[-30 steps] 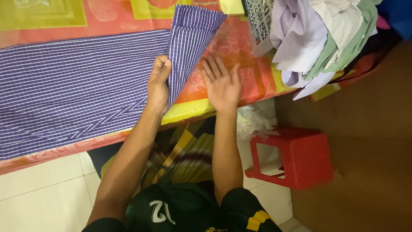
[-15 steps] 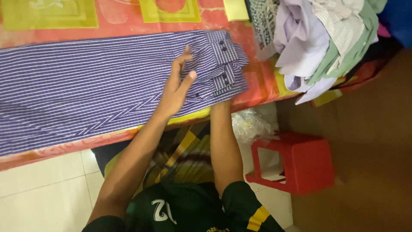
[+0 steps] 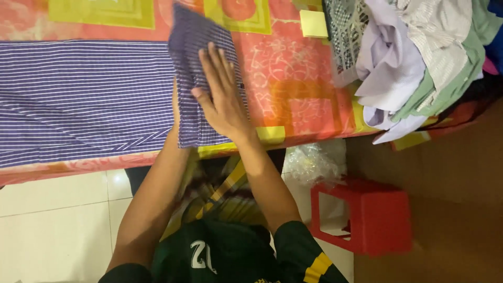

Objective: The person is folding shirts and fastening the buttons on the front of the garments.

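Now your right hand (image 3: 222, 97) lies flat, fingers spread, on the folded part of the purple striped shirt (image 3: 84, 99); its long axis runs left along the counter (image 3: 293, 89). Left hand hidden under the fold, grip unclear.

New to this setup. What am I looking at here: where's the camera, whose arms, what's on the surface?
There is no machine: a person works with two bare hands, and the one camera sits on that person's head and looks down, so the arms reach up from the bottom edge. The right hand lies flat, fingers spread, on a folded part of a purple striped garment. The left hand is mostly hidden under that fold, so its grip cannot be told. The garment is spread over a bed or table covered in a red and yellow patterned cloth. A pile of loose clothes sits at the right end. A red plastic stool stands on the floor below.
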